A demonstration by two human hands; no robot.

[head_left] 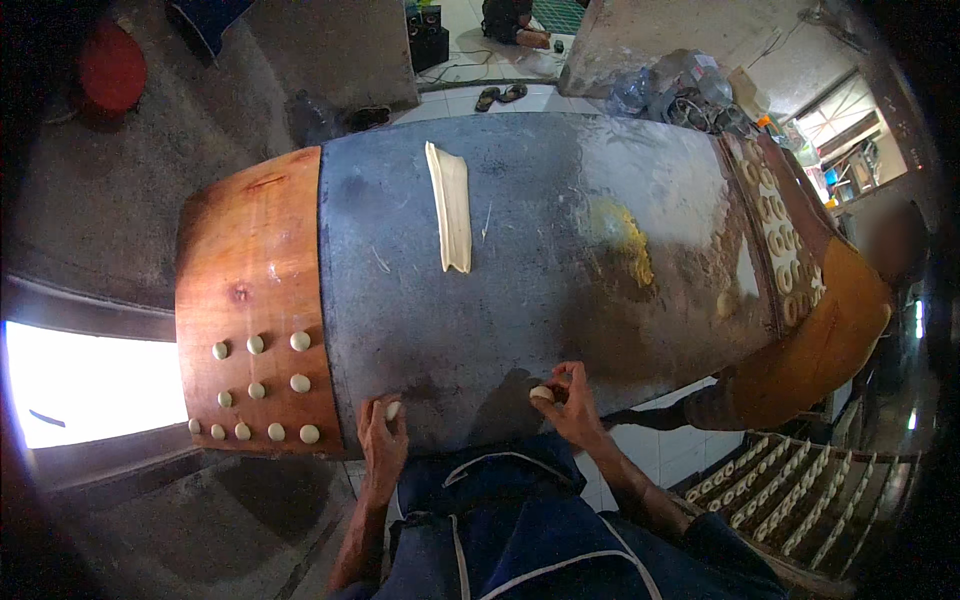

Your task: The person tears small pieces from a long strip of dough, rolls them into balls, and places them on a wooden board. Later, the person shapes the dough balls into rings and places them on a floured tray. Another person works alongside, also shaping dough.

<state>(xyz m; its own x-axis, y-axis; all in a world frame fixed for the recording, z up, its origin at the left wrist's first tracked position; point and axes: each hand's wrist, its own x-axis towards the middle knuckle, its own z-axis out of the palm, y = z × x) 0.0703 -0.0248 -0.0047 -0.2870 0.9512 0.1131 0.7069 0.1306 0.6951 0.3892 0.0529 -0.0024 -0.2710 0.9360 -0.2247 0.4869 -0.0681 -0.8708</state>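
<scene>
Head view: my left fingers (371,412) hold one dough ball (393,410), right fingers (575,378) another ball (541,393); likely shaping, calling next for rounding.

White glare blows out the opening (110,385) left of the left hand (382,437). Pale sheen lies on the table (400,320) ahead and right of the right hand (573,407), a soft shadow just left of that hand. Fisheye distortion curves the table's edges; corners fall black.

The gray table (480,320) bears 1 dough strip (452,210).
</scene>
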